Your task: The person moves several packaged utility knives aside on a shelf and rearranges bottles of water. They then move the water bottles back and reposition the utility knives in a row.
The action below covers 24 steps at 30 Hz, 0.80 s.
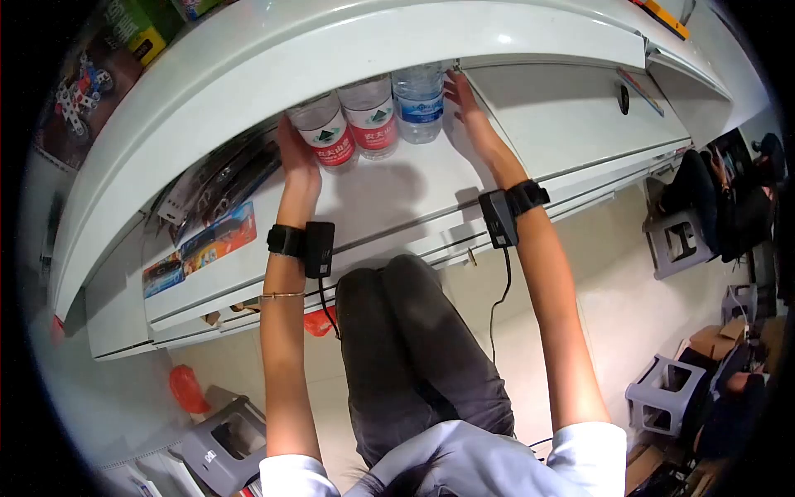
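Observation:
Three water bottles stand side by side on the white shelf under the curved edge, their tops hidden. The left bottle (331, 142) and the middle bottle (373, 126) have red and white labels; the right bottle (419, 105) has a blue one. My left hand (296, 147) is against the outer side of the left bottle, its fingertips hidden behind the bottle and the edge. On the other side my right hand (465, 98) is beside the blue-labelled bottle, fingers apart; a narrow gap seems to separate them.
Packaged items (228, 178) and colourful cards (219, 238) lie left of my left hand. A pencil (641, 91) and a small black object (623, 98) are on the right. The curved white edge (290, 60) overhangs the shelf. Grey stools (665, 389) stand on the floor.

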Tool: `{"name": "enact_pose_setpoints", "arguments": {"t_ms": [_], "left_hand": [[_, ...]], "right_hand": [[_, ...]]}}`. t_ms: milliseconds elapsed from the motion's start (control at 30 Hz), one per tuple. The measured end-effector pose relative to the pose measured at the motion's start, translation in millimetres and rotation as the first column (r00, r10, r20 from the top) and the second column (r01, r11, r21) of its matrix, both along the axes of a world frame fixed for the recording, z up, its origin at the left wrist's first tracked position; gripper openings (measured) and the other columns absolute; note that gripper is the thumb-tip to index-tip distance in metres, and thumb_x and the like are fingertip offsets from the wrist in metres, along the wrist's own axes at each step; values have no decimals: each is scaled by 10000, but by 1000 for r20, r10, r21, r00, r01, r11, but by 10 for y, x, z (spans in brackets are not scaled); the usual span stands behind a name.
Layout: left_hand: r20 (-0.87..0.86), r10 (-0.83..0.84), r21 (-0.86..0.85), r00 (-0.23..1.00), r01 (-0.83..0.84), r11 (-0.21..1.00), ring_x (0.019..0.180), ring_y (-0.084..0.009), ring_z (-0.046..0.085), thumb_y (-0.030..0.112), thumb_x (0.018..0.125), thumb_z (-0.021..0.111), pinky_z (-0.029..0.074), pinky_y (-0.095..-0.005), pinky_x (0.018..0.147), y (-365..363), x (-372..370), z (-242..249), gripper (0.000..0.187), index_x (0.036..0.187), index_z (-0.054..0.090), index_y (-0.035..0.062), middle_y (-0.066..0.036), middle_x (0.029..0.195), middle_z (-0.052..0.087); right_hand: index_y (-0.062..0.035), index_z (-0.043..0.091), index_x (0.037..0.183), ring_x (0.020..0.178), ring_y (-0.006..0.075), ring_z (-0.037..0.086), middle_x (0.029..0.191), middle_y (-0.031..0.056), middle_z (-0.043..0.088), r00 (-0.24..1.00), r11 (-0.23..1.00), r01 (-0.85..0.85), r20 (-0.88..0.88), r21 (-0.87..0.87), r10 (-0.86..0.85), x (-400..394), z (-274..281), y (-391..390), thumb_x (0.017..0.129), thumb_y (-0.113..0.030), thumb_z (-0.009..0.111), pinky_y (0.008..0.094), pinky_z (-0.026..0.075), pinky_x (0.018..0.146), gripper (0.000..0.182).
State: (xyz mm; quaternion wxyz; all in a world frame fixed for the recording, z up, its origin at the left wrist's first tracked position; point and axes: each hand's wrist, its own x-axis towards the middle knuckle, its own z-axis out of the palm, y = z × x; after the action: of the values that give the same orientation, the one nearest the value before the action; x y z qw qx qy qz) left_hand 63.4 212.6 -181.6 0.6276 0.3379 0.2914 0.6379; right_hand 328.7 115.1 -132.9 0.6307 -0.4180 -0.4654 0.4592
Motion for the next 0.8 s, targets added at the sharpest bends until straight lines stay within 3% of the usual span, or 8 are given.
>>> {"name": "enact_pose_setpoints", "arguments": {"t_ms": [67,167,200,300,467,567,800], "left_hand": [[83,-72,-42,994,76,996,1171,-223,471,471,916,406,382,-369,974,-62,128,167,522,1286,427,105,-75,1292,482],[34,28,-104,999,-24,994,1084,-215,540,442,930,392,446,-353,905,-220,253,310,461,1212,494,91,-62,1194,559],[55,45,-111,997,-39,993,1092,-219,534,432,934,389,448,-356,903,-207,262,288,453,1224,485,98,-63,1206,549],[52,85,-121,995,-78,990,1087,-220,537,430,934,391,446,-357,906,-186,247,211,451,1219,484,93,-65,1205,549],[22,75,-113,997,-72,991,1090,-222,536,430,938,377,445,-361,905,-139,222,151,464,1224,471,76,-79,1213,541],[13,100,-104,995,-99,990,1091,-223,534,428,941,367,445,-361,903,-206,257,186,463,1224,469,77,-77,1208,540],[43,150,-170,988,-140,975,1068,-231,546,393,946,359,451,-361,889,-233,333,290,421,1202,483,83,-80,1172,558]], "right_hand": [[-56,269,1397,1286,222,314,1407,112,343,994,1000,-31,-103,-2,31,-65,-108,201,923,-578,290,325,195,1070,706],[-38,258,1401,1294,212,300,1438,92,303,977,999,-44,-211,-14,40,-240,62,225,959,-503,267,322,178,1080,642],[-23,246,1403,1301,201,290,1443,87,296,966,990,-47,-259,-133,11,-296,159,201,968,-476,261,314,165,1086,629],[-27,246,1403,1306,197,285,1437,91,308,972,979,-30,-234,-202,-18,-357,213,191,974,-460,246,315,164,1088,610],[-50,318,1363,1188,233,469,1337,117,437,948,976,-140,-306,-164,84,-240,-1,478,978,-453,195,357,377,1007,571],[-60,342,1350,1169,233,488,1312,123,463,936,986,-100,-349,-137,46,-242,-129,589,979,-441,222,352,393,992,545],[-59,419,1311,1078,222,550,1238,101,539,914,988,5,-399,-152,-66,-471,130,334,946,-481,339,330,434,928,563]]}}
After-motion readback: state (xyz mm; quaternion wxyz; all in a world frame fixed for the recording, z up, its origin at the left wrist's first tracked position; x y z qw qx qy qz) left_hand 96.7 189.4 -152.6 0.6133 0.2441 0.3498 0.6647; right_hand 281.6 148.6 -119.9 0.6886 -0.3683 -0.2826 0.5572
